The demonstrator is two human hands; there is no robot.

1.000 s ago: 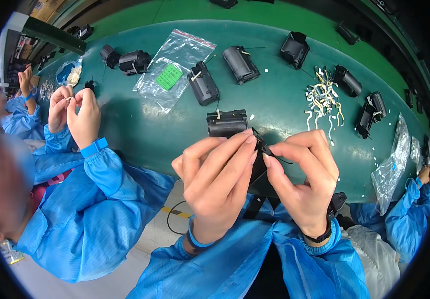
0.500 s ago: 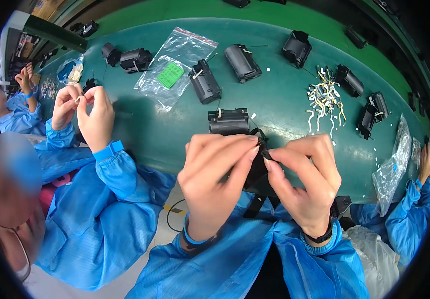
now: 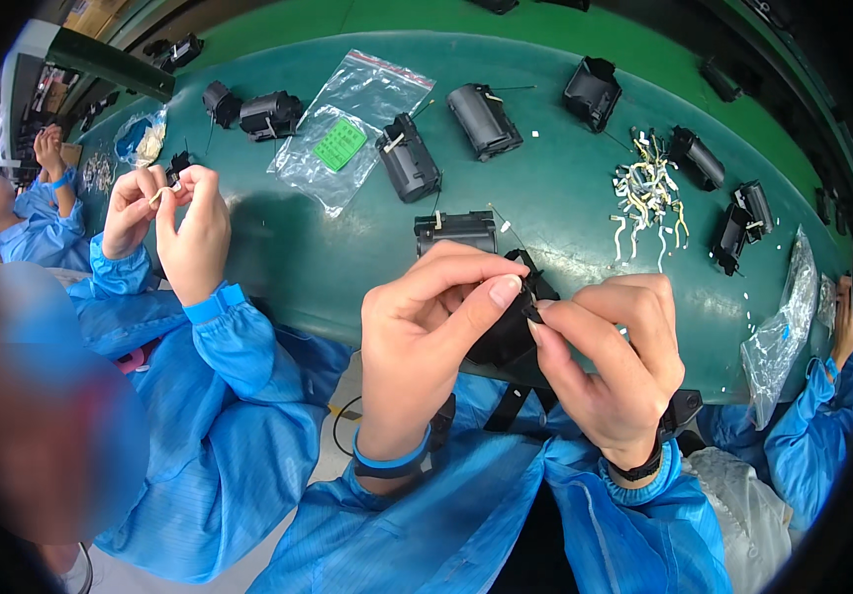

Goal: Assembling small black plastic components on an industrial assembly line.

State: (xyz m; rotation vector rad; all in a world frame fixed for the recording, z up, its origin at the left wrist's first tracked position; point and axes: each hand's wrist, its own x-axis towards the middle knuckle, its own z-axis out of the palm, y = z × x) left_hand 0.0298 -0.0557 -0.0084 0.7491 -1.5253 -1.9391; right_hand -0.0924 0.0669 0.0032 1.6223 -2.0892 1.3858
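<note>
Both my hands are raised over the near edge of the table, fingertips close together. Thumb and forefinger of my left hand (image 3: 426,322) pinch the upper end of a small black part (image 3: 532,313); its exact kind is too small to make out. My right hand (image 3: 610,351) grips the lower end between thumb and fingers. Directly behind and below the fingers is a black plastic housing (image 3: 496,342), largely covered by my left hand. Just beyond my hands lies another black cylindrical housing (image 3: 458,232) with a thin wire at its end.
More black housings (image 3: 482,121) are spread over the green table (image 3: 328,267). To the right lies a pile of white and yellow wire pieces (image 3: 648,183). A clear zip bag (image 3: 377,89) holds a green card (image 3: 339,146). A co-worker's hands (image 3: 184,218) work at left; crumpled plastic (image 3: 781,327) hangs over the right edge.
My left hand has turned so its thumb shows more, and its fingertips sit slightly higher. More of the black housing behind my fingers shows. The co-worker's hands at left have shifted slightly.
</note>
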